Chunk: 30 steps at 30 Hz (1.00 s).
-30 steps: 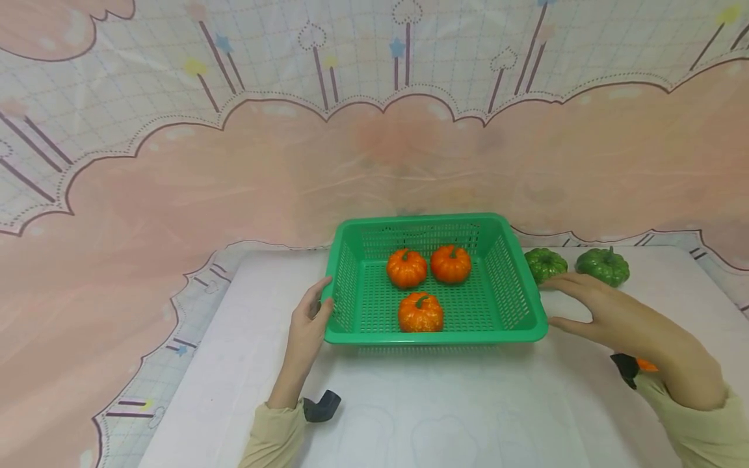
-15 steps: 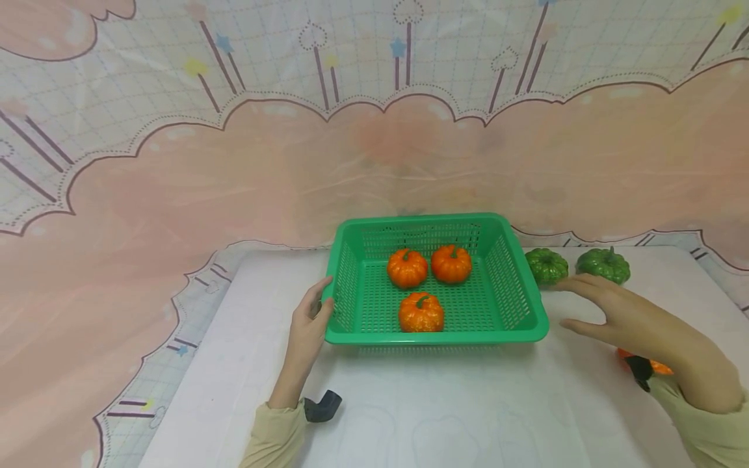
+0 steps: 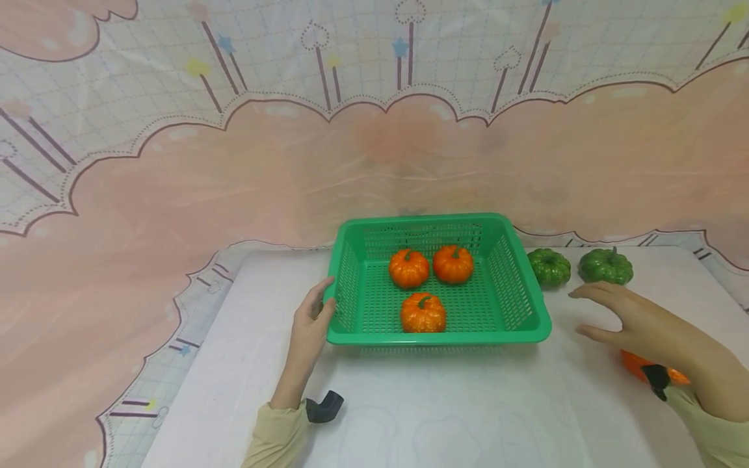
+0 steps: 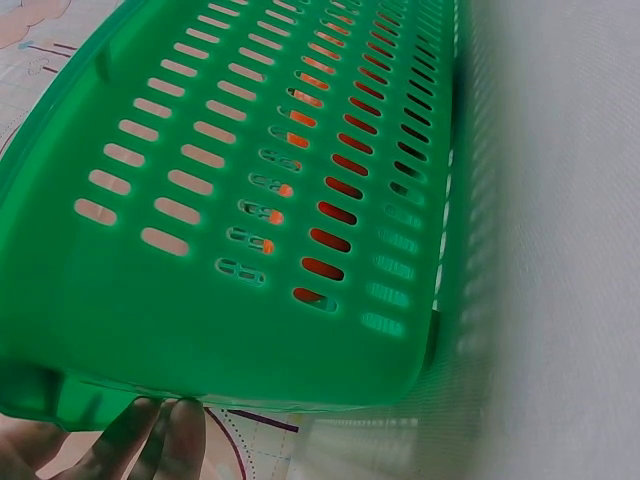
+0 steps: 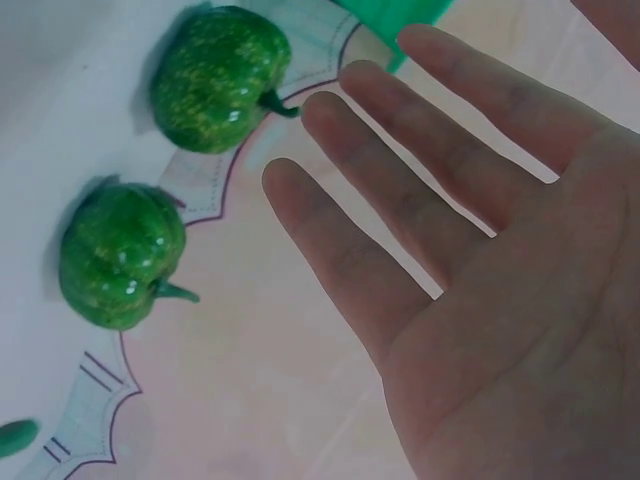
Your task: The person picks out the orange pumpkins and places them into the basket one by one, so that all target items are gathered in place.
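Observation:
A green plastic basket with slotted walls stands on the table, holding an orange pumpkin at the front and two more, a left one and a right one, behind it. My left hand touches the basket's left end, thumb and fingertips at the rim. In the left wrist view its fingertips meet the end wall. Right of the basket, my right hand hovers with spread fingers and holds nothing. Two green pumpkins, one nearer the basket and one farther right, lie beyond it.
Another orange pumpkin lies partly hidden beneath my right wrist. The white table ends at a patterned cloth backdrop close behind the basket. A small green piece shows at the edge of the right wrist view.
My right hand has moved away from the basket's right end, toward the right, exposing more of the orange pumpkin beneath the wrist. The left hand and basket stay in place.

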Each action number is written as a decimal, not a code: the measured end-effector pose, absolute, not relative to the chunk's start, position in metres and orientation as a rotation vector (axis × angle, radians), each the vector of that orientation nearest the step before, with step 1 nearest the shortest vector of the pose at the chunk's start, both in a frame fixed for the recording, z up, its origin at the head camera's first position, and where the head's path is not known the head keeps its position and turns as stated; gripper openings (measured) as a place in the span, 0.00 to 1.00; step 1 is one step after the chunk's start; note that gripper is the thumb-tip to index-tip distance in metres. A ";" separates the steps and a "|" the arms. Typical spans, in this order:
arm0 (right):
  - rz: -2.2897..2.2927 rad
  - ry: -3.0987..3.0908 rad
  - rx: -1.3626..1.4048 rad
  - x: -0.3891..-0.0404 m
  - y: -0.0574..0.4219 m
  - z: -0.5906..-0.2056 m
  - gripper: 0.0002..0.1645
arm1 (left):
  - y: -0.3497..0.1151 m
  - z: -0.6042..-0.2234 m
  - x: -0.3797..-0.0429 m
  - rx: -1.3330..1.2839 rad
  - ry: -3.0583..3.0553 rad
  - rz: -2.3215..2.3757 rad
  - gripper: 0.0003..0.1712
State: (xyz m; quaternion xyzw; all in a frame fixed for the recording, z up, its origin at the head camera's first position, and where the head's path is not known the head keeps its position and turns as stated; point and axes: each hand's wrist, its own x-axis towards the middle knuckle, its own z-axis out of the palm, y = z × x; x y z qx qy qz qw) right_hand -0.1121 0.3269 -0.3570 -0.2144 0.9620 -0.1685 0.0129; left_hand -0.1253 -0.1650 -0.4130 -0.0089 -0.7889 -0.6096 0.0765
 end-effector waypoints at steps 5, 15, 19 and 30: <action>-0.484 3.018 -0.638 -0.110 0.337 -0.362 0.32 | -0.165 -0.413 -0.126 -0.029 -2.365 -1.835 0.25; -0.487 3.009 -0.542 -0.103 0.360 -0.369 0.35 | -0.164 -0.413 -0.127 -0.028 -2.354 -1.840 0.25; -0.433 2.943 -0.418 -0.101 0.367 -0.369 0.36 | -0.162 -0.412 -0.128 -0.035 -2.352 -1.836 0.25; -0.355 2.980 -0.330 -0.096 0.382 -0.378 0.37 | -0.161 -0.413 -0.130 -0.056 -2.339 -1.852 0.25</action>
